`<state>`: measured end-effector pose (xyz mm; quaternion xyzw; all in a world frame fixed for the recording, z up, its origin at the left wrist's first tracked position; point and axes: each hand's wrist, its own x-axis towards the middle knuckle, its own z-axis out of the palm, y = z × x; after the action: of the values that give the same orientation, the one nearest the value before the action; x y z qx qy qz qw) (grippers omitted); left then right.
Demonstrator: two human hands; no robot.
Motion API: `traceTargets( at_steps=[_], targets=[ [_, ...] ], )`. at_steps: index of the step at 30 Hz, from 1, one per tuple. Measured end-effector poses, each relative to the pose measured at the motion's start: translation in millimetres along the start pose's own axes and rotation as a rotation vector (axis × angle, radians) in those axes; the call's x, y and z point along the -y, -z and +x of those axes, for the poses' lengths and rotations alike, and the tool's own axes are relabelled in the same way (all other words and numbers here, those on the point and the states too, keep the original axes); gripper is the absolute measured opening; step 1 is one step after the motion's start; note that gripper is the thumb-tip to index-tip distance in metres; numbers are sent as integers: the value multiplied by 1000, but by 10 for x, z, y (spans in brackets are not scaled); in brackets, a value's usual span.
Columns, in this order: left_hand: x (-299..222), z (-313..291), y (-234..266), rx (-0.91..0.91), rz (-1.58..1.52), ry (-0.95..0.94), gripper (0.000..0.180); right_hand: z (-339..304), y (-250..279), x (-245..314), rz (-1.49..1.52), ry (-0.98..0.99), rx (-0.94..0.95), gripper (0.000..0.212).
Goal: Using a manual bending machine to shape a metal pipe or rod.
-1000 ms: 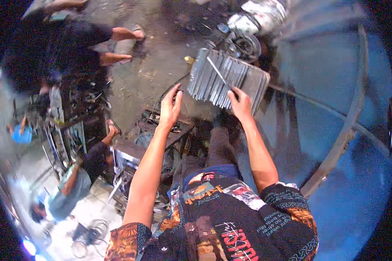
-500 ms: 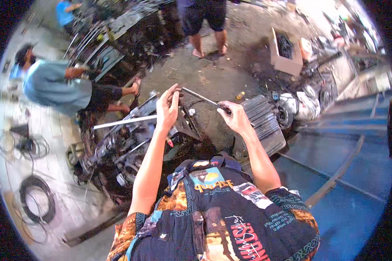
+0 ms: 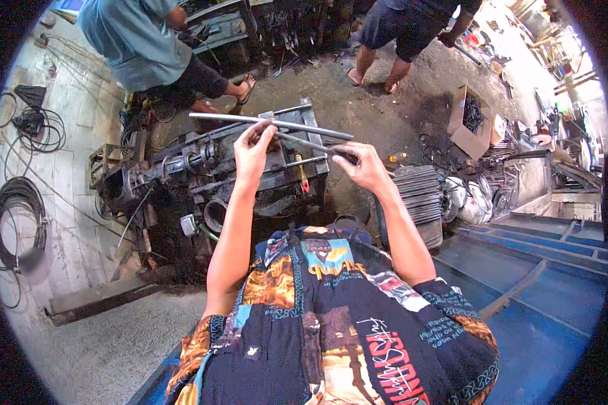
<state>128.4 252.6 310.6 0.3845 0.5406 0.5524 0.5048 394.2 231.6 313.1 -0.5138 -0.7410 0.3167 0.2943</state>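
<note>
My left hand (image 3: 251, 154) is closed, thumb and fingers pinching one end of a thin grey metal rod (image 3: 300, 141). The rod slants down to the right toward my right hand (image 3: 363, 167), whose fingers close around its dark far end. Just beyond them, a longer silver bar (image 3: 317, 129) crosses above a greasy machine (image 3: 203, 158); whether it rests there or touches my left fingers, I cannot tell. A tool with a red and yellow handle (image 3: 304, 181) sits at the machine's near right side.
Two people stand beyond the machine, one in a grey-blue shirt (image 3: 138, 47), one in dark shorts (image 3: 405, 30). To the right are a ribbed metal block (image 3: 413, 202), a cardboard box (image 3: 467, 135) and a blue metal panel (image 3: 493, 270). Coiled cable (image 3: 20, 223) lies at left.
The view has swung, bringing the machine and both people into different places. My hands still hold the thin rod between them. The long bar now appears beyond my hands, extending right of my left hand.
</note>
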Motion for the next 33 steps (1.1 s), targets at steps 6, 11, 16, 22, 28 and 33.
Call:
traceTargets(
  at_steps=[6, 11, 16, 22, 28, 33],
  targets=[
    [77, -68, 337, -79, 14, 150, 21, 92, -193, 62, 135, -81, 194, 32],
    [383, -63, 562, -115, 156, 107, 20, 9, -360, -284, 48, -146, 335, 31],
    [131, 390, 826, -38, 1008, -520, 39, -163, -454, -851, 10, -232, 273, 34],
    [327, 1076, 1165, 337, 1633, -522, 55, -121, -309, -1334, -83, -344, 382, 39],
    [265, 1218, 1241, 516, 1611, -598, 41, -74, -243, -1571, -160, -362, 382, 37],
    [301, 1073, 1110, 341, 1611, -445, 40, 222, -300, -1658, -116, -287, 323, 33]
  ],
)
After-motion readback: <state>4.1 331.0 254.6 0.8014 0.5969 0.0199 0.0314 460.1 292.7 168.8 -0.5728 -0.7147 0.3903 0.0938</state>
